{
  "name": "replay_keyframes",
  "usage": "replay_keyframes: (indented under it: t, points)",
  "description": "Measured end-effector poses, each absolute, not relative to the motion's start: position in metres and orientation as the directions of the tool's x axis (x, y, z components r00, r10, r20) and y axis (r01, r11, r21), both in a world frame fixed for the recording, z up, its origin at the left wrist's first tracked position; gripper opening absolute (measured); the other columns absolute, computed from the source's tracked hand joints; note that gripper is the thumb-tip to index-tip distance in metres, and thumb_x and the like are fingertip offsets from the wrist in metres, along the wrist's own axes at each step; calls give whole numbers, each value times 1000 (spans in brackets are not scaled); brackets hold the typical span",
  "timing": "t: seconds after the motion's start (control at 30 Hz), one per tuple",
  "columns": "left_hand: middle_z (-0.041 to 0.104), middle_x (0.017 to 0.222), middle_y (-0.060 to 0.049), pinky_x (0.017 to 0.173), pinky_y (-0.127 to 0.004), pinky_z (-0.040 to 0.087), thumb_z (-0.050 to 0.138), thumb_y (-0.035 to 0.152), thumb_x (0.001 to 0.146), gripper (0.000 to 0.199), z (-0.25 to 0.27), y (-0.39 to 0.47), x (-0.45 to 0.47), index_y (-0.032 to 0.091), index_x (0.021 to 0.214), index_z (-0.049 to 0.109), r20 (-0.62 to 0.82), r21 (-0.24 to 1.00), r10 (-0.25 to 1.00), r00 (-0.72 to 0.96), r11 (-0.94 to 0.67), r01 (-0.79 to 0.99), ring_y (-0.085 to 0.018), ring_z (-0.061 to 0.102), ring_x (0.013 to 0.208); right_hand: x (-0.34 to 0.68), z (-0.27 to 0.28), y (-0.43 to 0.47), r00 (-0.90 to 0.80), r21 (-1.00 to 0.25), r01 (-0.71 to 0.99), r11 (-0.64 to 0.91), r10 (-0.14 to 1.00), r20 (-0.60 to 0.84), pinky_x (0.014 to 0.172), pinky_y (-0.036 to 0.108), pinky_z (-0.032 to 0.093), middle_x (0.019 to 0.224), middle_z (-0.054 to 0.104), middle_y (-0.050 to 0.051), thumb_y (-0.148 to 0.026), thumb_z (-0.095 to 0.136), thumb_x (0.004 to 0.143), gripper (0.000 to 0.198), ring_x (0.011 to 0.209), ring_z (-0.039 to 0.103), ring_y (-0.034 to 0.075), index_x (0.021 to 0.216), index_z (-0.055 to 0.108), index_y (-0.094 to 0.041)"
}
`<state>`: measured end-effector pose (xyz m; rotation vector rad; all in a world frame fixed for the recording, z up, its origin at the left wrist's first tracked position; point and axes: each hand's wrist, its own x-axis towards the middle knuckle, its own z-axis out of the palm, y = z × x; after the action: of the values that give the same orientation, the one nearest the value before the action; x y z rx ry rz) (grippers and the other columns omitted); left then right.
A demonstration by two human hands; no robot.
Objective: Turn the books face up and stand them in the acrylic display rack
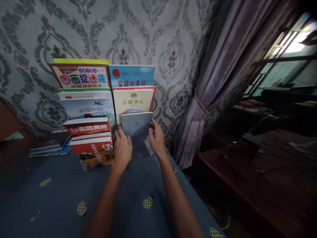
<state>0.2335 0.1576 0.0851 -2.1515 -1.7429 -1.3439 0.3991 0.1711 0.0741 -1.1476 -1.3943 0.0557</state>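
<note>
1. Grey book point(137, 126): upright, front row of the right column, before the cream book point(133, 99).
2. Right hand point(157, 138): fingers bent, pinching the grey book's right edge.
3. Left hand point(122, 149): fingers slightly spread at its lower left edge; whether it grips, cannot tell.
4. Red book point(95, 152): upright on the blue-covered surface point(123, 191), left of the left hand.

Front book point(137, 127) stands between left hand point(123, 147) and right hand point(158, 138) | upright books point(132, 101) stand behind and left | flat books point(51, 143) lie far left on cloth point(61, 201)
</note>
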Motion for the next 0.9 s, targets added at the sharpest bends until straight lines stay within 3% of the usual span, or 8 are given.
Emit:
replay_keyframes:
  t: [0.27, 0.47, 0.6, 0.73, 0.9]
  points:
    - [57, 114, -14, 89, -41, 54, 46, 14, 95, 28, 85, 155, 231, 15, 123, 46, 639, 488, 769, -5, -400, 776, -28, 66, 104, 396, 76, 169, 269, -653, 557, 513, 633, 726, 97, 43, 53, 120, 70, 13, -26, 43, 97, 35, 111, 65, 26, 126, 60, -20]
    - [58, 114, -16, 90, -44, 54, 45, 15, 96, 26, 87, 154, 228, 13, 121, 50, 604, 450, 796, 39, -381, 808, -29, 65, 104, 408, 70, 176, 242, -619, 622, 479, 635, 734, 98, 45, 53, 112, 70, 13, -26, 45, 94, 37, 105, 66, 26, 122, 69, -20]
    - [60, 112, -15, 96, -47, 51, 46, 14, 94, 25, 86, 156, 226, 14, 119, 54, 628, 437, 777, 40, -394, 808, -31, 62, 111, 414, 60, 185, 225, -712, 503, 490, 721, 656, 92, 45, 57, 109, 73, 10, -28, 44, 94, 42, 97, 68, 24, 129, 67, -21]
    - [61, 109, -14, 94, -46, 52, 44, 14, 95, 25, 86, 156, 226, 15, 117, 56, 627, 460, 779, 28, -399, 793, -30, 64, 105, 416, 52, 191, 249, -776, 425, 466, 764, 595, 88, 48, 59, 115, 72, 13, -31, 46, 93, 44, 94, 70, 24, 131, 65, -19]
    - [60, 114, -16, 90, -44, 54, 45, 13, 94, 28, 89, 156, 225, 14, 120, 54, 610, 469, 792, 34, -396, 789, -28, 65, 100, 411, 50, 194, 307, -871, 308, 382, 827, 471, 75, 42, 61, 99, 75, 13, -35, 49, 90, 48, 83, 71, 24, 130, 64, -14]
